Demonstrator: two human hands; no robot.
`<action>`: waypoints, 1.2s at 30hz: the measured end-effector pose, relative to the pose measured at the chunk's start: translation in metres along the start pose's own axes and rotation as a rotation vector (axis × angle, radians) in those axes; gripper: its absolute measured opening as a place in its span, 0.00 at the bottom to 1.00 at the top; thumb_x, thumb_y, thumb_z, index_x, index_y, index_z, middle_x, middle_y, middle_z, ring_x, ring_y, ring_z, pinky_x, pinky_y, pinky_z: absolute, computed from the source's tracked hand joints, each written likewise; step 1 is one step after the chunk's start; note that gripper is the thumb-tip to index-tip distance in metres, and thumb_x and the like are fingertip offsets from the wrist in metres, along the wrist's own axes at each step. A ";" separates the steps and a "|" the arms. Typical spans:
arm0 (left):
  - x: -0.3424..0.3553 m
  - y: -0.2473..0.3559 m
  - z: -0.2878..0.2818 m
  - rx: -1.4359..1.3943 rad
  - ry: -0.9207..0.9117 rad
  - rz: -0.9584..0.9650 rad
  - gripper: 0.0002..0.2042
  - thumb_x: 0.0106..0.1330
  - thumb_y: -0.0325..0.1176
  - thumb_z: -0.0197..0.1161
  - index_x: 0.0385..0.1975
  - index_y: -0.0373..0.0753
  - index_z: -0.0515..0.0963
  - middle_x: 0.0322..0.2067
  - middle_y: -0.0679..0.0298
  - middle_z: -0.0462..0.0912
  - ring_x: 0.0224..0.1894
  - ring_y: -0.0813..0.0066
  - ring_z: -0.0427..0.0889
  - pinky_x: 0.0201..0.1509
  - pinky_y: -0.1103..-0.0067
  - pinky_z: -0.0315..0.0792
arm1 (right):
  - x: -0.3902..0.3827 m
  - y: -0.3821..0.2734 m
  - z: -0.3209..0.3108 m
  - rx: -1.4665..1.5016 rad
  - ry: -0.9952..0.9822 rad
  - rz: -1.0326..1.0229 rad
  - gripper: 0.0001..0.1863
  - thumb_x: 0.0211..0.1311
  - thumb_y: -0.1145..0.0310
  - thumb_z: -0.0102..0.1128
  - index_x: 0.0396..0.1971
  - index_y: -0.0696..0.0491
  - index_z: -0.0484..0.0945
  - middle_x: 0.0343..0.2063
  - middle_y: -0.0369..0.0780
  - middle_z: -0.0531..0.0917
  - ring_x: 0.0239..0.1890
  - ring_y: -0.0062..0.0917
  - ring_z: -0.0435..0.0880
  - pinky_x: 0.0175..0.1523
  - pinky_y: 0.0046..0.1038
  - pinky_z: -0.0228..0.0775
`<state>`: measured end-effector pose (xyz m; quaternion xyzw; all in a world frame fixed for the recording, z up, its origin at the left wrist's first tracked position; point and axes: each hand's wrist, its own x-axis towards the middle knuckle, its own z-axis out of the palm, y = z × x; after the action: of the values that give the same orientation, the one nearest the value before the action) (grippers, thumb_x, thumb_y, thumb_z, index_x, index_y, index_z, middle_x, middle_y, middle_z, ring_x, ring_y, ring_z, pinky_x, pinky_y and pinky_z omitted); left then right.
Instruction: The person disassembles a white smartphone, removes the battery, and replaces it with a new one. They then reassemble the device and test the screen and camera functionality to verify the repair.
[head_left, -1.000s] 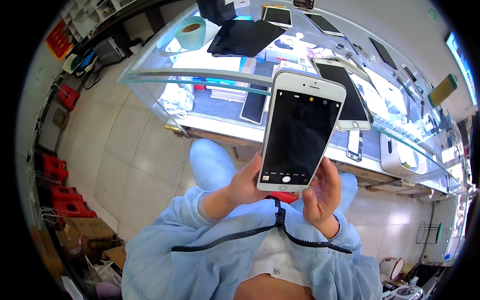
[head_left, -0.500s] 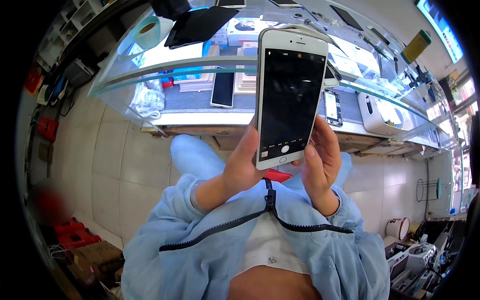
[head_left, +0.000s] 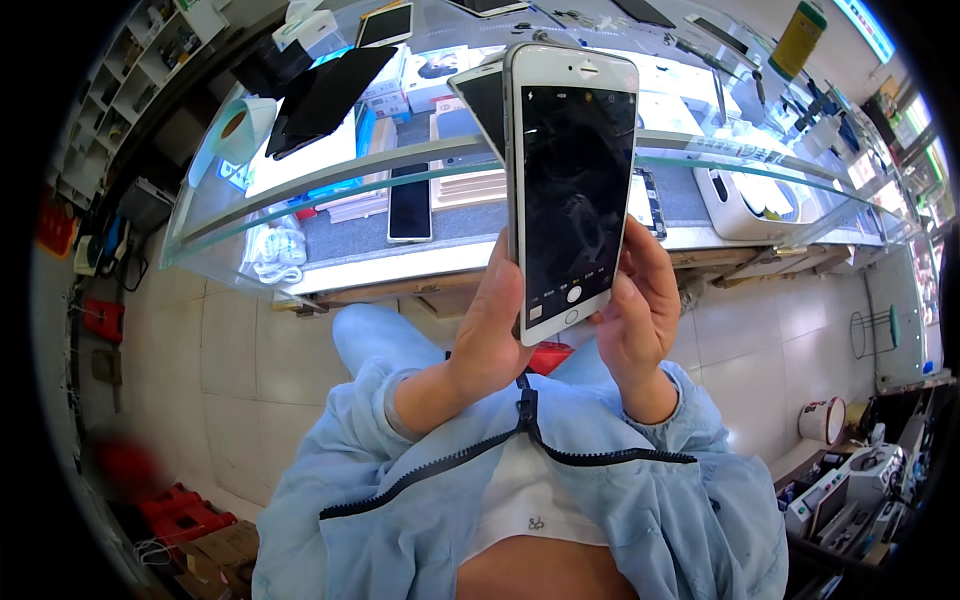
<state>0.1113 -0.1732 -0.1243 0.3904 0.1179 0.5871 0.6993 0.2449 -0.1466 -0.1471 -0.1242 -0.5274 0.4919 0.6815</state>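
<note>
A white smartphone (head_left: 575,200) stands upright in front of me, its dark screen showing a camera display with a round shutter button near the bottom. My left hand (head_left: 488,330) grips its lower left edge, thumb along the side. At the lower right edge is my right hand (head_left: 645,300), fingers curled behind the phone and thumb near the screen's corner. The fingers behind the phone are mostly hidden. Past its left edge shows a second white-edged phone (head_left: 484,105), tilted and partly covered; I cannot tell what supports it.
A glass display counter (head_left: 370,170) spans the front. Inside lie a dark-screened phone (head_left: 409,205), bundled white cables (head_left: 278,248) and a white bin (head_left: 745,205). On top are a tape roll (head_left: 240,130), black flat panels (head_left: 335,95) and a yellow-green bottle (head_left: 798,40). Equipment (head_left: 850,490) sits lower right.
My view has shifted, so the counter sits further left in it. The held phone has turned slightly, and the second phone now shows beside its left edge. Both hands keep their hold.
</note>
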 end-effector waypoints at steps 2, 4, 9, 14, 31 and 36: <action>0.002 -0.003 0.002 -0.013 0.015 0.000 0.30 0.70 0.49 0.38 0.64 0.36 0.44 0.56 0.55 0.64 0.56 0.69 0.70 0.57 0.74 0.67 | 0.000 -0.002 -0.003 -0.016 -0.011 0.001 0.25 0.62 0.75 0.46 0.59 0.65 0.58 0.53 0.46 0.70 0.36 0.14 0.74 0.30 0.12 0.64; 0.004 -0.007 0.000 -0.008 -0.013 0.001 0.29 0.70 0.49 0.38 0.63 0.36 0.45 0.56 0.55 0.64 0.55 0.69 0.71 0.57 0.74 0.67 | 0.001 -0.003 -0.005 -0.057 -0.006 -0.002 0.25 0.62 0.75 0.46 0.59 0.65 0.58 0.53 0.46 0.70 0.36 0.14 0.74 0.30 0.12 0.64; 0.007 -0.012 0.003 -0.015 -0.050 0.005 0.28 0.70 0.48 0.39 0.63 0.37 0.46 0.55 0.56 0.65 0.55 0.69 0.71 0.57 0.74 0.68 | -0.001 -0.004 -0.010 0.041 0.040 0.013 0.24 0.62 0.76 0.46 0.59 0.65 0.58 0.53 0.45 0.71 0.35 0.13 0.74 0.29 0.11 0.63; 0.008 -0.014 0.004 -0.022 -0.019 -0.029 0.28 0.70 0.48 0.39 0.63 0.37 0.46 0.55 0.56 0.65 0.55 0.70 0.71 0.57 0.74 0.68 | -0.002 -0.004 -0.013 -0.043 0.027 -0.011 0.24 0.62 0.75 0.45 0.59 0.65 0.58 0.52 0.45 0.72 0.36 0.13 0.74 0.30 0.10 0.63; 0.011 -0.015 0.004 -0.070 -0.014 -0.002 0.29 0.70 0.48 0.40 0.64 0.38 0.44 0.56 0.56 0.64 0.55 0.70 0.71 0.55 0.75 0.69 | 0.000 -0.002 -0.014 -0.093 0.038 -0.026 0.24 0.63 0.75 0.47 0.58 0.65 0.59 0.49 0.43 0.74 0.37 0.12 0.74 0.34 0.10 0.66; 0.011 -0.015 0.001 -0.070 -0.031 -0.016 0.29 0.70 0.48 0.39 0.64 0.38 0.45 0.56 0.56 0.64 0.54 0.70 0.72 0.55 0.75 0.69 | 0.001 0.000 -0.014 -0.095 0.028 -0.043 0.23 0.63 0.75 0.46 0.58 0.65 0.59 0.51 0.45 0.72 0.41 0.16 0.74 0.42 0.15 0.68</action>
<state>0.1262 -0.1639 -0.1307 0.3735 0.0895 0.5792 0.7190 0.2563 -0.1413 -0.1520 -0.1522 -0.5431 0.4496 0.6926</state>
